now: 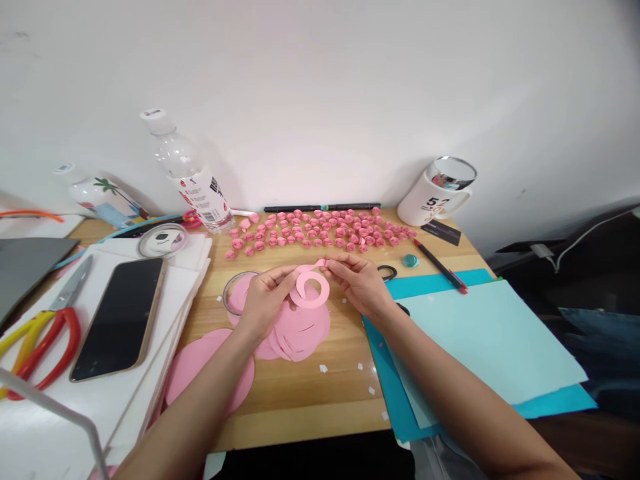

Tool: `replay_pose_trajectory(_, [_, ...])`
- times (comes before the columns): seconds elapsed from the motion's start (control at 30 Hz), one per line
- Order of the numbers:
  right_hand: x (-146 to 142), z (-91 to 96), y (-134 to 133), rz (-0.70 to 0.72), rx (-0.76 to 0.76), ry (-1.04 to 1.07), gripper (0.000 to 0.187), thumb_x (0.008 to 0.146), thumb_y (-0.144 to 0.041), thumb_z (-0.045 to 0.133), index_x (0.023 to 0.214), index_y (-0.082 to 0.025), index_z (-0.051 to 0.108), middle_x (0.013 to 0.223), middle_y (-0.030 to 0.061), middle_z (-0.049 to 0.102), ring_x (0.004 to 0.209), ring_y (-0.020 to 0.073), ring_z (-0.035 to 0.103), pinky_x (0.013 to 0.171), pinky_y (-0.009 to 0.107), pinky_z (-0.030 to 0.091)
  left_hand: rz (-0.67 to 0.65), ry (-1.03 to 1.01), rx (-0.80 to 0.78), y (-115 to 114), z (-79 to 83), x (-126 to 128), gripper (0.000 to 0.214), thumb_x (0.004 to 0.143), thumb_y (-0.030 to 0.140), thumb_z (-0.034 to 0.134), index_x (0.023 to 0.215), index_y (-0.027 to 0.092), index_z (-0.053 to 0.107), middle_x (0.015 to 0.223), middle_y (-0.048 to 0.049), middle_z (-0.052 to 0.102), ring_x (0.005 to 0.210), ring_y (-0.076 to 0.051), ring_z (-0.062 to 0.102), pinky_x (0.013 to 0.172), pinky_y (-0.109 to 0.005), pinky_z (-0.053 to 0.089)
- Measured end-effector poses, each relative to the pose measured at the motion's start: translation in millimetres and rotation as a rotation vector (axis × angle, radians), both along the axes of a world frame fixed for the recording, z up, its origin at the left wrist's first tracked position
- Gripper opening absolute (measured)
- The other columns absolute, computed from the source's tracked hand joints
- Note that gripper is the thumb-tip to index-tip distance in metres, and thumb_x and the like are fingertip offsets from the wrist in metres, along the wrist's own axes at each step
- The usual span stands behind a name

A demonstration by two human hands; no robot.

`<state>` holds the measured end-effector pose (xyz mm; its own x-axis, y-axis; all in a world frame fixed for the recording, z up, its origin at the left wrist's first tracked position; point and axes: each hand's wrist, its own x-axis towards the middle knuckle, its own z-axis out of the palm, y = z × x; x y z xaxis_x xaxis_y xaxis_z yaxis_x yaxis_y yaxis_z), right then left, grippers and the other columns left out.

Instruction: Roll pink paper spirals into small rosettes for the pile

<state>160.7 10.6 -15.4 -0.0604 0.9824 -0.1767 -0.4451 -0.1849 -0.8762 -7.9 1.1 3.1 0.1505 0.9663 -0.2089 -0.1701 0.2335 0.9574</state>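
Note:
A pink paper spiral [323, 293] hangs between my two hands above the table. My left hand [270, 290] pinches its left side between thumb and fingers. With thumb and fingertips, my right hand [357, 277] grips the strip's outer end, where it looks slightly curled. Below the spiral lies a pile of pink paper circles [303, 333], partly hidden by my left hand. A round clear-rimmed ring [227, 293] rests on pink paper just left of that hand. Beyond my fingers, many small rolled pink paper roses [313, 232] stand in rows.
Left are scissors [63, 320], a phone [120, 317] and a tape roll [163, 240] on white sheets, with a water bottle [193, 173] behind. Right are blue paper sheets [480, 347], a pen [440, 265], a teal cap [411, 260] and a white mug [430, 193].

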Motion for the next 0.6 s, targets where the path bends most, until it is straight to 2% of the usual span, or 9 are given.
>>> replay_pose_trajectory(0.27, [0.4,1.5,-2.2,-0.021,0.027,-0.012,0.016,0.060,-0.027,0.078,0.064,-0.018,0.065,0.059,-0.0035,0.061,0.055,0.0073,0.054,0.055,0.020,0.044,-0.064,0.006,0.005,-2.0,1.0,0.7,0.029,0.068,0.032,0.069,0.091,0.015,0.072,0.061,-0.0013,0.064,0.044,-0.006,0.046,0.041,-0.019,0.039])
replay_pose_trajectory(0.4, [-0.1,2.3,-1.2,-0.050,0.011,-0.012,0.014,0.060,-0.027,0.078,0.065,-0.019,0.067,0.063,-0.0025,0.064,0.055,0.0070,0.053,0.059,0.021,0.045,-0.050,0.024,-0.011,-1.8,0.1,0.8,0.029,0.069,0.033,0.068,0.092,0.015,0.072,0.058,-0.0003,0.062,0.043,-0.006,0.046,0.041,-0.019,0.038])
replay_pose_trajectory(0.5, [-0.9,3.1,-0.5,-0.032,-0.007,0.013,0.013,0.063,-0.026,0.076,0.072,-0.019,0.070,0.073,-0.0006,0.068,0.063,0.0077,0.057,0.067,0.021,0.047,-0.014,0.001,-0.014,-0.8,-1.3,0.3,0.031,0.069,0.033,0.069,0.094,0.016,0.071,0.056,0.0005,0.060,0.043,-0.006,0.045,0.040,-0.019,0.038])
replay_pose_trajectory(0.6, [-0.9,2.2,-0.3,-0.002,-0.012,0.027,0.016,0.062,-0.024,0.077,0.075,-0.019,0.071,0.074,0.0002,0.069,0.067,0.0091,0.060,0.072,0.022,0.048,0.014,-0.020,-0.018,0.0,-1.3,-0.3,0.031,0.068,0.031,0.070,0.093,0.015,0.071,0.057,0.0008,0.059,0.044,-0.006,0.044,0.039,-0.018,0.037])
